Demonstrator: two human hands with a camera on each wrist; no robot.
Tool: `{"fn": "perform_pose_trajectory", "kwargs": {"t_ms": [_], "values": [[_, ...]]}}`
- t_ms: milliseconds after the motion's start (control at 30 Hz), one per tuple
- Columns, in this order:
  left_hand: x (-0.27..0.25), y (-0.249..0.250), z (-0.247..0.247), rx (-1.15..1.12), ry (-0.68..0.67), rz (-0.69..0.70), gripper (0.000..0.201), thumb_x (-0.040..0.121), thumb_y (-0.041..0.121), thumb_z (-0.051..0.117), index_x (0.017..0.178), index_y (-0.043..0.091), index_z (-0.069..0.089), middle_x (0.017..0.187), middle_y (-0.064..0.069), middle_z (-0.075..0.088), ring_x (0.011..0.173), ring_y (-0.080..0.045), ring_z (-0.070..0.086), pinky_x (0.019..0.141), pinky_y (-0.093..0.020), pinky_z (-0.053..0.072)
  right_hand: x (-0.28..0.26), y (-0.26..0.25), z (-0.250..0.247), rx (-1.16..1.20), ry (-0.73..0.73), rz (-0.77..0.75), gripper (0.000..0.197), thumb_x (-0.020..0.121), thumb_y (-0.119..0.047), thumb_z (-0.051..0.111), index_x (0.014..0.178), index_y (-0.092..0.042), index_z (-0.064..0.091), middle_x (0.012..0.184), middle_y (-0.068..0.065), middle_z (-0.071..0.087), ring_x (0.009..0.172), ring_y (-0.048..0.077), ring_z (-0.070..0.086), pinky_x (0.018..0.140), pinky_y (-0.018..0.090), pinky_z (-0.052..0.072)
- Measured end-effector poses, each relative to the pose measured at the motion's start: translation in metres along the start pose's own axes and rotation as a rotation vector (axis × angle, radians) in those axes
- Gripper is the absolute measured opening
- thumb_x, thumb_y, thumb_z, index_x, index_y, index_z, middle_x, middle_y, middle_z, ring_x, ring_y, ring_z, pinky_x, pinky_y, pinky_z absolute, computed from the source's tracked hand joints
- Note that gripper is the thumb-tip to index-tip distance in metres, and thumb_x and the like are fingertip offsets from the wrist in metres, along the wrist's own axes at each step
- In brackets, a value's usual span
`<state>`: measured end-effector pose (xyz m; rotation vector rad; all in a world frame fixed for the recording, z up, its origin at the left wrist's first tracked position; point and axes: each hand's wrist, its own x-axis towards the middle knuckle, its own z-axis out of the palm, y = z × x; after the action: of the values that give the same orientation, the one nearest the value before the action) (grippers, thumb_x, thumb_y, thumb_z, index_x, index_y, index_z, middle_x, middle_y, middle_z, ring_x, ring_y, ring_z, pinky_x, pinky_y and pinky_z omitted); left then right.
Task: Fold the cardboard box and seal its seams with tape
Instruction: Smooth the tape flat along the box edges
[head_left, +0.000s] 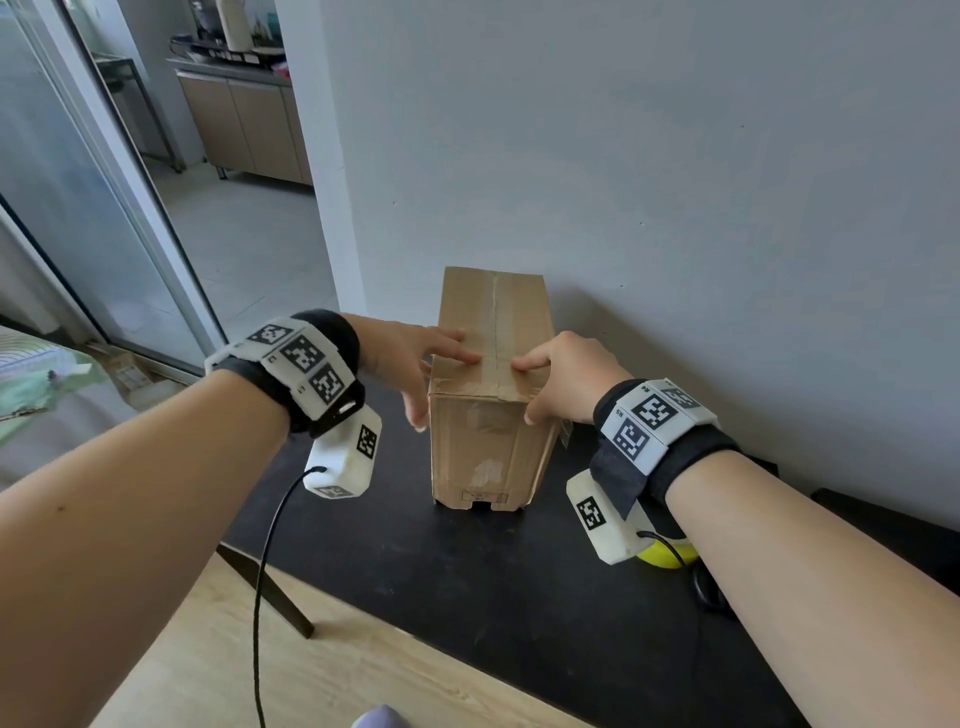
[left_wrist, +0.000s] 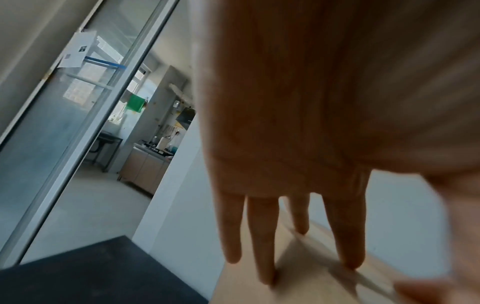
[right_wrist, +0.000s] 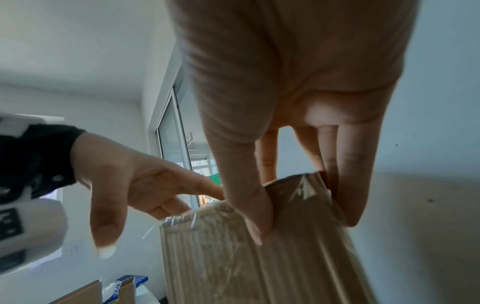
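A tall brown cardboard box (head_left: 483, 447) stands on the black table (head_left: 467, 582) close to the wall, its top flaps closed. Clear tape (head_left: 493, 332) runs along the top seam. My left hand (head_left: 431, 374) lies with straight fingers on the left top flap, thumb hanging beside the near left corner. In the left wrist view its fingers (left_wrist: 262, 236) rest flat on the box top (left_wrist: 311, 283). My right hand (head_left: 532, 391) pinches the near right top corner, index finger by the seam, thumb on the front face. The right wrist view shows the thumb (right_wrist: 249, 205) pressing the taped edge (right_wrist: 303, 191).
A yellow round object (head_left: 667, 553) and a black item (head_left: 709, 592) lie on the table under my right wrist. The wall (head_left: 675, 208) is right behind the box. The table's left edge drops to a wooden floor (head_left: 337, 675). Cardboard pieces (right_wrist: 85, 294) show low in the right wrist view.
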<state>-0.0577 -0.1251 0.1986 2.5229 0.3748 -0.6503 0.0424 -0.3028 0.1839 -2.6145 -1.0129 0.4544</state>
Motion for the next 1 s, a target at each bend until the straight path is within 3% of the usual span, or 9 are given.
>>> {"fn": "perform_pose_trajectory", "kwargs": {"t_ms": [100, 233, 400, 633, 700, 833, 1000], "values": [[0.001, 0.002, 0.002, 0.088, 0.039, 0.004, 0.099, 0.068, -0.003, 0.074, 0.143, 0.042, 0.029, 0.156, 0.016, 0.010, 0.129, -0.015, 0.043, 0.103, -0.037, 0.043, 0.000, 0.000, 0.000, 0.003, 0.002, 0.002, 0.066, 0.068, -0.017, 0.079, 0.128, -0.033, 0.058, 0.134, -0.005, 0.056, 0.119, 0.018, 0.054, 0.084, 0.022, 0.040], [0.005, 0.004, 0.012, 0.094, 0.206, 0.059, 0.085, 0.066, 0.013, 0.082, 0.137, 0.037, 0.042, 0.146, 0.011, 0.028, 0.108, -0.012, 0.049, 0.097, -0.033, 0.045, 0.000, 0.001, -0.001, 0.011, -0.002, 0.000, 0.066, 0.068, -0.017, 0.078, 0.128, -0.032, 0.058, 0.134, -0.004, 0.056, 0.118, 0.019, 0.055, 0.086, 0.023, 0.042], [0.006, 0.007, 0.018, 0.163, 0.319, 0.079, 0.075, 0.061, 0.023, 0.085, 0.127, 0.035, 0.050, 0.131, 0.009, 0.040, 0.097, -0.016, 0.054, 0.088, -0.035, 0.048, -0.002, 0.002, 0.000, 0.022, 0.008, 0.002, 0.065, 0.068, -0.017, 0.077, 0.129, -0.032, 0.058, 0.134, -0.004, 0.056, 0.114, 0.019, 0.058, 0.080, 0.021, 0.041], [0.010, 0.010, 0.029, 0.291, 0.392, 0.105, 0.074, 0.063, 0.033, 0.084, 0.127, 0.029, 0.048, 0.128, 0.007, 0.043, 0.084, -0.017, 0.051, 0.080, -0.032, 0.047, -0.003, 0.003, -0.001, 0.023, 0.000, 0.005, 0.066, 0.068, -0.020, 0.078, 0.130, -0.031, 0.057, 0.133, -0.004, 0.057, 0.117, 0.019, 0.055, 0.083, 0.021, 0.039], [0.007, 0.011, 0.024, 0.305, 0.343, 0.094, 0.078, 0.062, 0.036, 0.084, 0.130, 0.031, 0.046, 0.131, 0.008, 0.041, 0.090, -0.016, 0.052, 0.084, -0.031, 0.046, -0.002, 0.003, -0.001, 0.022, -0.011, 0.010, 0.066, 0.068, -0.020, 0.079, 0.129, -0.032, 0.057, 0.134, -0.004, 0.056, 0.119, 0.018, 0.054, 0.084, 0.021, 0.039], [0.003, 0.016, 0.006, 0.431, 0.181, 0.056, 0.088, 0.066, 0.029, 0.083, 0.140, 0.034, 0.038, 0.142, 0.010, 0.037, 0.116, -0.017, 0.049, 0.101, -0.033, 0.039, 0.001, 0.004, -0.001, 0.033, -0.025, 0.032, 0.066, 0.067, -0.020, 0.081, 0.127, -0.034, 0.058, 0.134, -0.002, 0.055, 0.116, 0.020, 0.056, 0.083, 0.024, 0.042], [0.010, 0.020, 0.003, 0.581, 0.199, 0.037, 0.087, 0.070, 0.030, 0.080, 0.143, 0.035, 0.034, 0.148, 0.008, 0.035, 0.133, -0.018, 0.038, 0.110, -0.037, 0.031, 0.001, 0.005, 0.001, 0.044, -0.020, 0.047, 0.067, 0.067, -0.021, 0.080, 0.128, -0.036, 0.056, 0.135, -0.002, 0.055, 0.113, 0.020, 0.058, 0.080, 0.026, 0.044]]}}
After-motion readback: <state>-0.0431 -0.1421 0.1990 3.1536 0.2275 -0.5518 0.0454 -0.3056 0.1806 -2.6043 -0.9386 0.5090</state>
